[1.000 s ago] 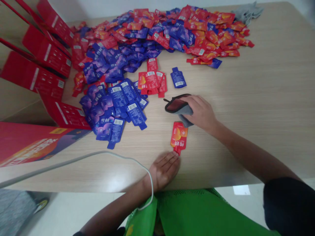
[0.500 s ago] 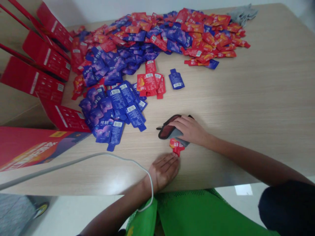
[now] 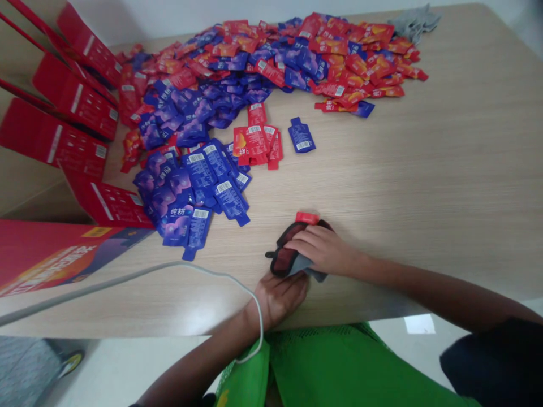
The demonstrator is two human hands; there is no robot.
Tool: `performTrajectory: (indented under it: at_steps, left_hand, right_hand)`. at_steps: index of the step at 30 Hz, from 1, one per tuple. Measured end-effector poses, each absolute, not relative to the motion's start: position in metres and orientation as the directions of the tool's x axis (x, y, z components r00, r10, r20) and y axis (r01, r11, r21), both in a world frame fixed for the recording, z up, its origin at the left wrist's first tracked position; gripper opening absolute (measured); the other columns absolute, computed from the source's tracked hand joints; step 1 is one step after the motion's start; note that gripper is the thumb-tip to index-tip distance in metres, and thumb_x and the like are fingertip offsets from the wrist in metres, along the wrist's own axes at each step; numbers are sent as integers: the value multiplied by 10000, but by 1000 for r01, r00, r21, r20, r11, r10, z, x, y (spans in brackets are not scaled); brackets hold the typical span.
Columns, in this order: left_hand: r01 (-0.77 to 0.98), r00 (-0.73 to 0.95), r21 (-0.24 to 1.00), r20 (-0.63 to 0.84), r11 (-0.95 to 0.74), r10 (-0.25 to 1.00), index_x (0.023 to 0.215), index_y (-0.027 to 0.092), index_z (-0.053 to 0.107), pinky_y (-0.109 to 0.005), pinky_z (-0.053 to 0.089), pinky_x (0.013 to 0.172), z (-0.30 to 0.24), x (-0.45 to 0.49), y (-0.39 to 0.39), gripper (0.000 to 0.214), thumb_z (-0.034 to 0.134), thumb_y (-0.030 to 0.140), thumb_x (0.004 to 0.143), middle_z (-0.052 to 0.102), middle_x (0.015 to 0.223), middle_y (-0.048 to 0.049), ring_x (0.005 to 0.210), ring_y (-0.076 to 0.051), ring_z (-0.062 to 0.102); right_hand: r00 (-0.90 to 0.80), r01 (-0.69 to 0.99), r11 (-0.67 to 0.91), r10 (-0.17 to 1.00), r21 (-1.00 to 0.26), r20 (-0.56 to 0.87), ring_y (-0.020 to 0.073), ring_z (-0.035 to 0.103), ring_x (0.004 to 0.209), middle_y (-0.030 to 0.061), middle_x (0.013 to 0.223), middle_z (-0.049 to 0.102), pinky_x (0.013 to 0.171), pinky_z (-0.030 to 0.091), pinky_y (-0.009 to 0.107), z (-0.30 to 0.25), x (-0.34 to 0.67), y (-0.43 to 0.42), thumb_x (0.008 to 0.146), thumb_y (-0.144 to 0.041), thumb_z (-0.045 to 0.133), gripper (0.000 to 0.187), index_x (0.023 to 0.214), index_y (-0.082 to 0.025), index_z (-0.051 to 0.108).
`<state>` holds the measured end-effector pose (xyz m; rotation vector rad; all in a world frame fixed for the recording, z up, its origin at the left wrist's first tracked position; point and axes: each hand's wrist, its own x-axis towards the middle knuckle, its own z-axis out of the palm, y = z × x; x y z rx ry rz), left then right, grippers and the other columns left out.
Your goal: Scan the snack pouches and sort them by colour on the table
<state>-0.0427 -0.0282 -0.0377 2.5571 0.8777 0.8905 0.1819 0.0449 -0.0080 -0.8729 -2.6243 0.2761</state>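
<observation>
We've a wood-tone table (image 3: 445, 181) before us, wide. Biggest on it: the pile (image 3: 254, 70), red & blue packs mixed, along the far side. At far L we see red boxes (image 3: 53, 138), w/ a printed carton (image 3: 63, 254) nearer us. Next, the blue stack (image 3: 199, 175), packs overlapping, just R of the boxes.

Our R hand (image 3: 324, 247) grips the pad (image 3: 283, 260), fingers laid across its top. Our L hand (image 3: 280, 297) lies near the table's front edge, fingertips hidden by the pad's near side, so we can't tell if it pinches anything.

The red group (image 3: 257, 144), a few packs overlapping, lies btwn pile & pad; a lone blue pack (image 3: 301, 135) is just R of it. Smallest part showing is the red pack (image 3: 307, 217) under the pad: only its far end sticks out, rest covered.
</observation>
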Motion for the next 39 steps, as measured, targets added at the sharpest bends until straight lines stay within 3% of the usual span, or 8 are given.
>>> performTrajectory:
  at_steps: [4,9,14,21,26,31,35,39]
  left_hand:
    - [435,635,428,478,-792,607,1176,144,723,-345,599,1094,-35,-42,-27,230,714,113,948,785,1212,-86,1162,-204,748]
    - [447,633,421,474,-789,612,1169,146,724,-338,608,1082,-34,-41,-27,227,727,119,943,784,1216,-86,1158,-197,750]
    - [444,630,427,476,-788,613,1175,158,720,-335,595,1100,-37,-42,-27,243,738,128,935,784,1220,-70,1175,-193,742]
    - [464,633,443,441,-768,636,1143,203,729,-293,651,985,-40,-44,-29,213,699,127,946,820,1017,-30,892,-165,801]
    - [437,619,442,484,-783,618,1181,156,717,-326,593,1103,-37,-41,-27,253,725,110,932,785,1216,-75,1156,-190,750]
    - [453,619,450,463,-770,635,1168,166,724,-342,606,1084,-35,-41,-27,238,732,118,935,782,1224,-76,1160,-194,749]
    - [445,611,463,468,-766,638,1179,181,725,-344,601,1089,-36,-41,-27,253,725,119,934,785,1216,-70,1161,-193,749]
    - [469,617,458,442,-755,651,1113,205,752,-324,638,1014,-37,-42,-28,185,704,144,945,812,1101,-49,1011,-187,791]
  right_hand:
    - [-678,603,737,676,-307,289,291,641,1106,125,1208,727,976,510,439,-30,188,74,912,-360,718,431,1296,-176,653]
    - [-585,732,643,762,-225,277,314,638,1120,142,1224,710,989,518,458,-16,207,140,874,-227,730,463,1323,-152,640]
    - [-397,775,551,806,-311,440,322,624,1168,132,1280,692,1003,514,466,18,207,127,901,-277,695,488,1374,-202,597]
    - [-746,543,780,618,-311,249,260,646,1005,78,1177,741,921,522,410,-9,180,38,928,-350,692,398,1296,-205,643]
    - [-655,620,711,702,-333,280,291,643,1096,126,1196,724,968,516,436,-29,189,80,891,-332,744,442,1294,-179,650]
    - [-548,756,603,796,-255,256,329,629,1146,140,1245,702,986,515,474,-11,208,144,876,-214,715,473,1339,-186,620]
    - [-402,789,532,825,-306,398,328,625,1172,130,1303,685,1010,508,475,15,210,131,899,-259,687,495,1380,-209,582]
    - [-602,626,700,714,-343,359,298,644,1108,109,1255,716,953,526,439,16,192,65,922,-324,675,478,1378,-211,590]
